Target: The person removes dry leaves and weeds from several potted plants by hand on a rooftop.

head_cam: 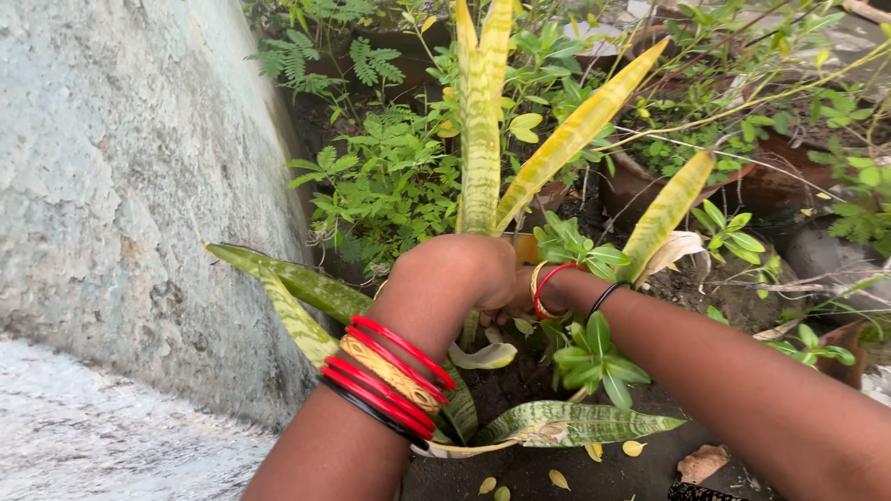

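Two hands meet at the base of the snake plant (483, 139), whose yellowed leaves rise just above them. The left hand (455, 269) is curled around the stems; the right hand (515, 297) sits hidden behind it, its grip unclear.

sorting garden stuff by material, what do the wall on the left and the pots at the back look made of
Wall: rough grey cement or plaster, going by its pitted, mottled matt surface. Pots: probably unglazed terracotta, dull reddish-brown with a thick rim; mostly hidden by leaves, so clay is only a guess.
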